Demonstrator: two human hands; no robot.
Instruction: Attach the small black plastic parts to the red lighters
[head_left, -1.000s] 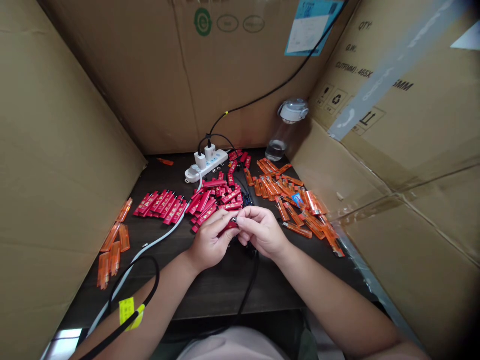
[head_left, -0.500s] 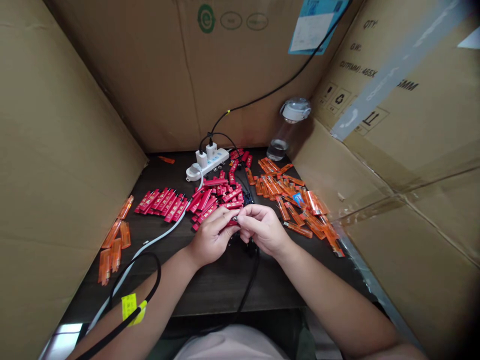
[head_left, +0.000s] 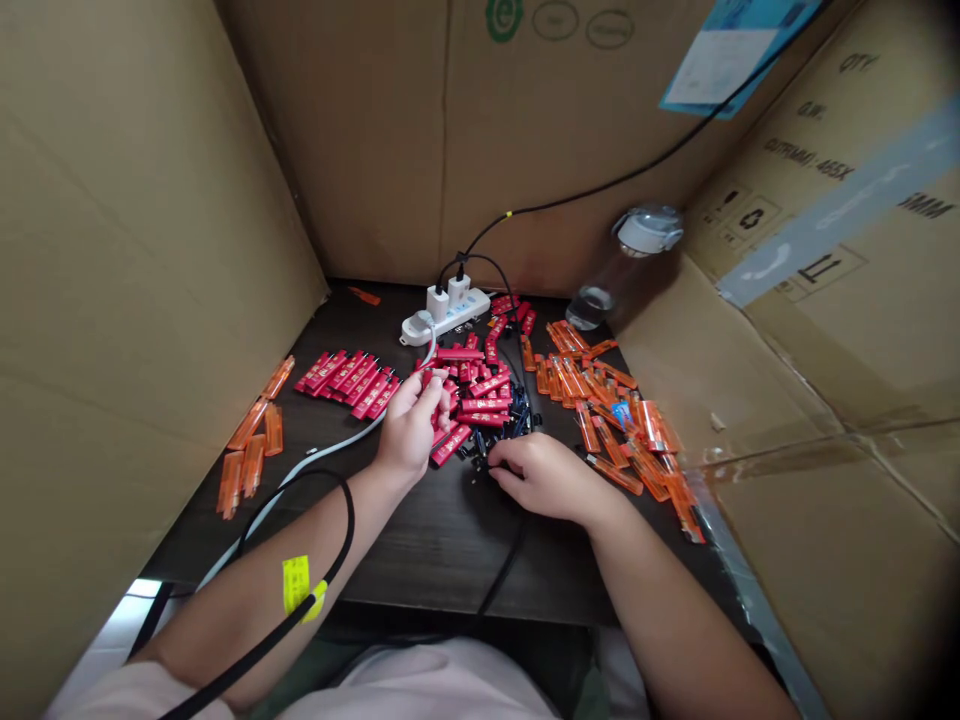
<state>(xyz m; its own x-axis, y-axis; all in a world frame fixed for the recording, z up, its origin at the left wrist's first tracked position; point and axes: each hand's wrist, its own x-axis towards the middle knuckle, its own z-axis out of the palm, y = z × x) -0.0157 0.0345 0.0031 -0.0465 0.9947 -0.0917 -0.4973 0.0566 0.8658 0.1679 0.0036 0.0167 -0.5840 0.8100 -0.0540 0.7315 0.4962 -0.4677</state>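
My left hand (head_left: 409, 430) is closed around a red lighter (head_left: 436, 388), mostly covered by the fingers, at the near-left side of a loose heap of red lighters (head_left: 486, 405). My right hand (head_left: 551, 478) is lower and to the right, its thumb and fingertips pinched together at the near edge of a pile of small black parts (head_left: 517, 415). Whatever sits between those fingertips is too small to make out. Left of the heap, more red lighters (head_left: 352, 380) lie side by side in a slanting row.
Translucent orange lighters (head_left: 600, 400) are scattered at the right, and several orange lighters (head_left: 253, 460) lie at the left edge. Behind the heap stand a white power strip (head_left: 450, 318) and a water bottle (head_left: 596, 295). A white cable (head_left: 330, 450) crosses the dark table; cardboard walls (head_left: 375, 150) enclose it.
My hands have come apart from their meeting point over the table. The left moved up-left with the red lighter; the right dropped to the black parts. The camera view shifted.
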